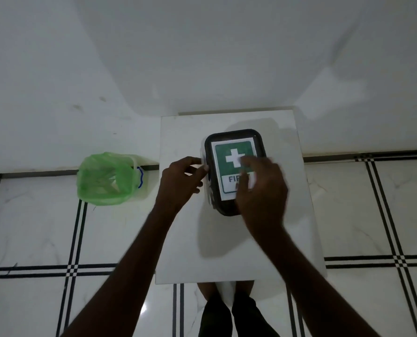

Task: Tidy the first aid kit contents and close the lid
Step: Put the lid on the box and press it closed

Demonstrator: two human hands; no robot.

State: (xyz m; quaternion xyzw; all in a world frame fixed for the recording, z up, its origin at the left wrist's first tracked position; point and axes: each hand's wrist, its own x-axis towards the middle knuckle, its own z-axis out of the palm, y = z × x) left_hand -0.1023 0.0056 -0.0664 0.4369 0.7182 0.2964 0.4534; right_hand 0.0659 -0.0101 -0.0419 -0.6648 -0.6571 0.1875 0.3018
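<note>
Two hands frame the kit (234, 152) on the tabletop (178, 239), its long axis running away from us: our right hand (261, 188) lies flat on the lid (229, 210), our left hand (180, 181) pinches its left edge, nearer the unsealed side, we judge.

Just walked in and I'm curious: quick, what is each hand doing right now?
Left hand: fingers curled at the left edge of the first aid kit; a firm grip cannot be told.
Right hand: open, flat on the lid, blurred.
</note>
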